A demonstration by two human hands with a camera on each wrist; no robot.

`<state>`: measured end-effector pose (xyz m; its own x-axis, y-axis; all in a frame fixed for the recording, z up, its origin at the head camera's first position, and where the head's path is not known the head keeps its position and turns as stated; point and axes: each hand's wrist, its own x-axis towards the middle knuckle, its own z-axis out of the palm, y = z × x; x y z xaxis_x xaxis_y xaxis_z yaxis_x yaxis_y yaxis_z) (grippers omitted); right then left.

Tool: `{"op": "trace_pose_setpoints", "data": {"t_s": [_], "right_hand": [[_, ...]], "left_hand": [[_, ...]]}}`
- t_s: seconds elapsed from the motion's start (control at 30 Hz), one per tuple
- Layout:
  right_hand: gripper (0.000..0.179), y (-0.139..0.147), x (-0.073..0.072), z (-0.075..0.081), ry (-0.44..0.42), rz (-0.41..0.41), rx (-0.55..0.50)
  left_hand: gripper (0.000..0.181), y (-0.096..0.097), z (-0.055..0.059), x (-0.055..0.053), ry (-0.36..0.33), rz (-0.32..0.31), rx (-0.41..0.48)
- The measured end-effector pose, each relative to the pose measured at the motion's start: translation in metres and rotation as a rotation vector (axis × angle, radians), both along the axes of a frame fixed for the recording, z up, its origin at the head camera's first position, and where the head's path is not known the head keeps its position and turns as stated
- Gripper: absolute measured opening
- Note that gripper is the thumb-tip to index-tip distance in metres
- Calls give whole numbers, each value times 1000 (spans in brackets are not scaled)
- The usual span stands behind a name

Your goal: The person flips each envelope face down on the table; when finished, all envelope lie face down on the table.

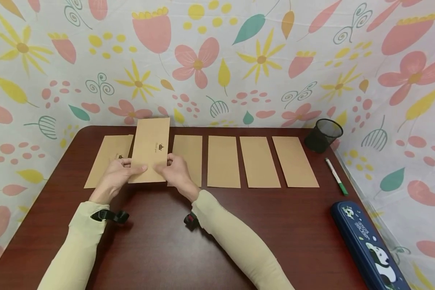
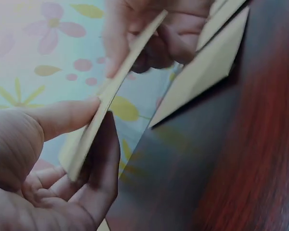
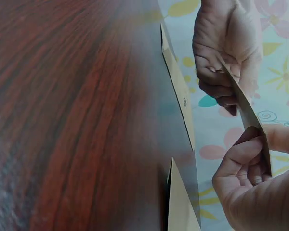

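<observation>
Both hands hold up a brown kraft-paper envelope with a small dark crown print, raised off the table and tilted. My left hand pinches its lower left edge, thumb on the front and fingers behind. At the lower right, my right hand grips it the same way. Seen edge-on in the left wrist view, the held envelope looks thin and slightly bent. To its left lies another printed envelope, partly behind the left hand. A plain envelope lies partly behind the right hand.
More plain envelopes lie rightward in a row, one of them an envelope near mid-table. At the right stand a black mesh pen cup, a white-and-green marker and a navy panda pencil case. Behind the dark wooden table hangs a floral cloth.
</observation>
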<state>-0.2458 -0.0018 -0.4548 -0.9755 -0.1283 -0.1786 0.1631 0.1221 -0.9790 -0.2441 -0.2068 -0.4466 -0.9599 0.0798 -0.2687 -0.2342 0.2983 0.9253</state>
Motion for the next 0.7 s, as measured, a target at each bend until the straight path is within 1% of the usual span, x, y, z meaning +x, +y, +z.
{"op": "trace_pose_setpoints", "data": {"t_s": [0.1, 0.17, 0.2, 0.23, 0.27, 0.3, 0.33, 0.4, 0.43, 0.47, 0.5, 0.53, 0.57, 0.6, 0.7], "right_hand": [[10, 0, 1, 2, 37, 5, -19], [13, 1, 2, 4, 64, 0, -17], [15, 1, 2, 5, 76, -3, -10], [17, 1, 2, 6, 86, -11, -5], [20, 0, 3, 6, 96, -18, 2], [20, 0, 3, 7, 103, -25, 3], [21, 0, 3, 7, 113, -28, 5], [15, -2, 4, 7, 134, -27, 2], [12, -3, 4, 7, 147, -21, 1], [10, -4, 4, 7, 160, -9, 1], [10, -5, 5, 7, 171, 6, 0], [12, -5, 5, 8, 186, 24, 2], [14, -6, 6, 9, 196, 42, -1], [17, -6, 6, 10, 205, 62, -4], [20, -6, 8, 14, 202, 122, -21]], "left_hand": [[76, 1, 0, 2, 2, 44, -171], [77, 4, 1, 4, 39, 70, -276], [75, 5, 1, 6, 74, 83, -328], [73, 8, 2, 8, 123, 96, -364], [72, 11, 3, 10, 186, 108, -396], [68, 14, 3, 12, 263, 123, -428], [62, 18, 2, 14, 348, 136, -435], [48, 26, 2, 18, 505, 144, -434], [41, 30, 1, 19, 569, 144, -424], [36, 33, 1, 20, 617, 144, -417], [31, 35, 1, 22, 650, 142, -407], [29, 37, 1, 22, 663, 142, -390], [29, 38, 3, 22, 657, 144, -377], [31, 38, 4, 23, 639, 151, -363], [40, 39, 11, 23, 548, 188, -305]]}}
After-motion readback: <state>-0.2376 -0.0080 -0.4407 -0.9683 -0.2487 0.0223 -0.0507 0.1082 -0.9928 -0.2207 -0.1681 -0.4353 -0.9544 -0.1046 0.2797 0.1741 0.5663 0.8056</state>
